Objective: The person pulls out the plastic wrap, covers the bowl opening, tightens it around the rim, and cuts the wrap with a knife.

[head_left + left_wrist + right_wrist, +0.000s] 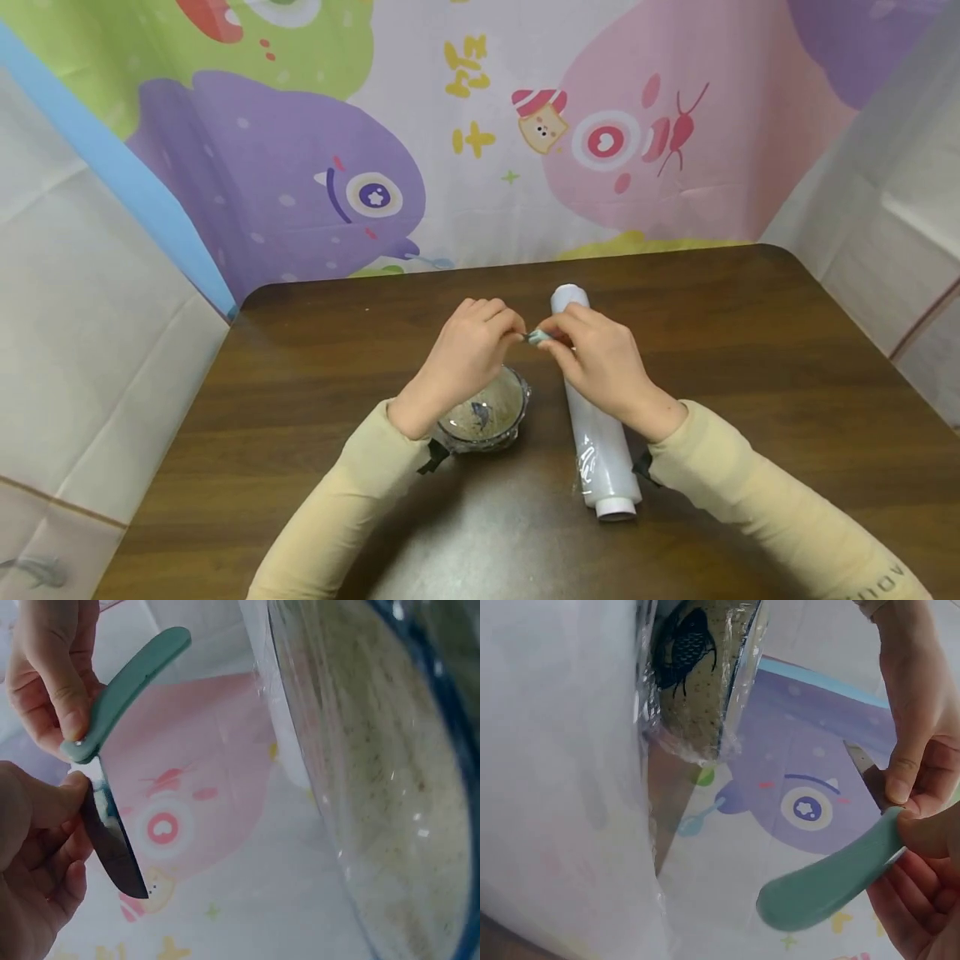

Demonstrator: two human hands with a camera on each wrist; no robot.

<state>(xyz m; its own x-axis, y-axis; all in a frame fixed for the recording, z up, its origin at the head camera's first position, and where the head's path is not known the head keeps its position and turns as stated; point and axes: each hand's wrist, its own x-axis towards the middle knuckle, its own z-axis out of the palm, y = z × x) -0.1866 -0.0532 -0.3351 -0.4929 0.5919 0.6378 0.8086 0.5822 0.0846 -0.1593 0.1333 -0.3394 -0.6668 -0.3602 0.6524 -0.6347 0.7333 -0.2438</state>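
In both wrist views a folding knife (pixel 124 705) with a curved green handle (pixel 832 874) is partly unfolded, its blade (pixel 112 832) angled away from the handle. My left hand (pixel 476 346) pinches the blade between thumb and fingers, close to the pivot. With thumb and fingers, my right hand (pixel 600 358) grips the handle at its pivot end. Below my left wrist stands a bowl (pixel 504 398) with a dark rim and a blue fish inside, covered in clear plastic wrap. A roll of plastic wrap (pixel 600 442) lies lengthwise under my right hand, partly hidden by it.
Everything stands on a dark brown wooden table (pixel 322 358) with rounded far corners. Behind its far edge hangs a curtain (pixel 480 208) printed with cartoon monsters. Pale walls (pixel 82 292) flank the table on both sides.
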